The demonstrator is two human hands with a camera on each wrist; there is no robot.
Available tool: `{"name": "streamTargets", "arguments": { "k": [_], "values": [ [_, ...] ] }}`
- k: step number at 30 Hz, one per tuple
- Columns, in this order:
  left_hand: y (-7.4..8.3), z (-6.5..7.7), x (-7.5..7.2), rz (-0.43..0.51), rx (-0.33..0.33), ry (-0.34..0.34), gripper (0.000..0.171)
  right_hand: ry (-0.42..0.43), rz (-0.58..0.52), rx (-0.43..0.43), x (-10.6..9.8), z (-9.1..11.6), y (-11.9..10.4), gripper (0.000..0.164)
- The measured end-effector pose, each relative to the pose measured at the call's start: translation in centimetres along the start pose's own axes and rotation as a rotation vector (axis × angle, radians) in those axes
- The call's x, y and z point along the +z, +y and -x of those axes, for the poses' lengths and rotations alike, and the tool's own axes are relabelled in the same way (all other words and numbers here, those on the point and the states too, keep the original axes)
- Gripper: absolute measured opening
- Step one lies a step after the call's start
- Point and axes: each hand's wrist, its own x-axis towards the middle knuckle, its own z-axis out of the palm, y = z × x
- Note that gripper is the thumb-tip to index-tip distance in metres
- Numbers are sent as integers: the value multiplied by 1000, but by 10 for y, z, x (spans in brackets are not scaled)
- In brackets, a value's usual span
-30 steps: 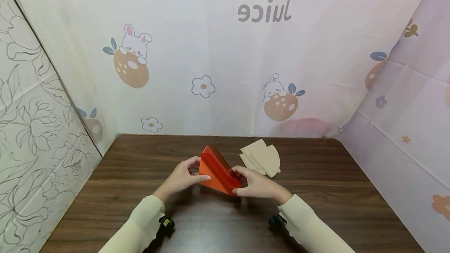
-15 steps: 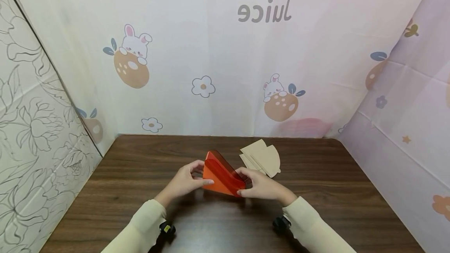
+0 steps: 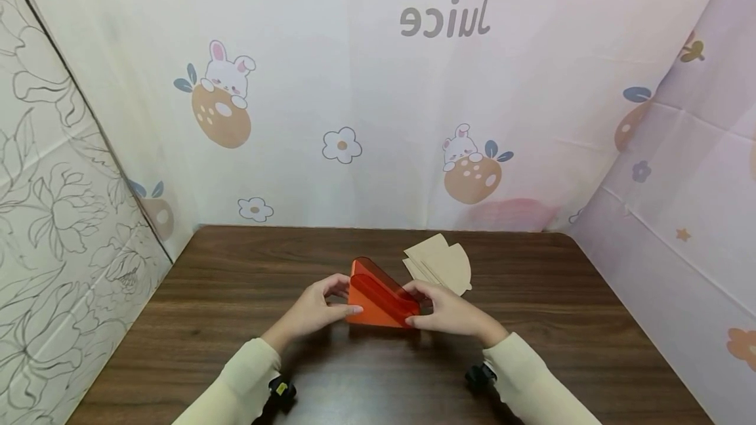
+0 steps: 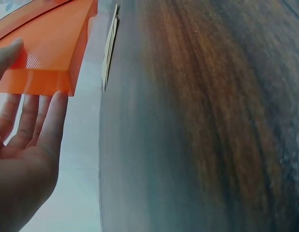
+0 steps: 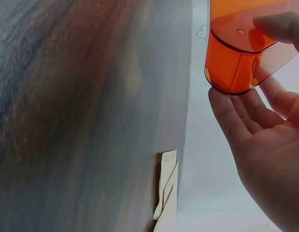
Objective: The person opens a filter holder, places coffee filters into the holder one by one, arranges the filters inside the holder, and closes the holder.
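Note:
An orange see-through plastic coffee filter holder (image 3: 378, 310), wedge-shaped, is held between both hands above the table's middle. My left hand (image 3: 313, 310) grips its left end, the thumb on the near face and the fingers at the far side and under the edge. At the lower right end, my right hand (image 3: 451, 311) pinches it; in the right wrist view the thumb presses the flat face near a small hole and fingertips touch the rounded end. Behind the right hand lie several tan paper coffee filters (image 3: 445, 264), fanned out flat and partly covered by that hand.
The dark wood-grain table (image 3: 195, 320) ends at a back edge against a pale printed curtain (image 3: 378, 84). Patterned cloth also hangs along both sides. Each wrist carries a small black camera (image 3: 282, 389) below the sleeve.
Both hands have shifted the coffee filter holder slightly right and lower. It has turned so its lower edge is nearly level. The paper filters stay where they were.

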Motion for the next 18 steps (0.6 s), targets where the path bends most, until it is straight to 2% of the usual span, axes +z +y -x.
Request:
{"name": "streamTargets", "arguments": {
  "k": [4, 18],
  "values": [
    [-1, 0, 0, 1, 7, -19, 39, 7, 44, -11, -2, 1, 0, 36],
    [-10, -2, 3, -16, 6, -86, 40, 7, 82, -26, 2, 4, 8, 37]
  ]
}}
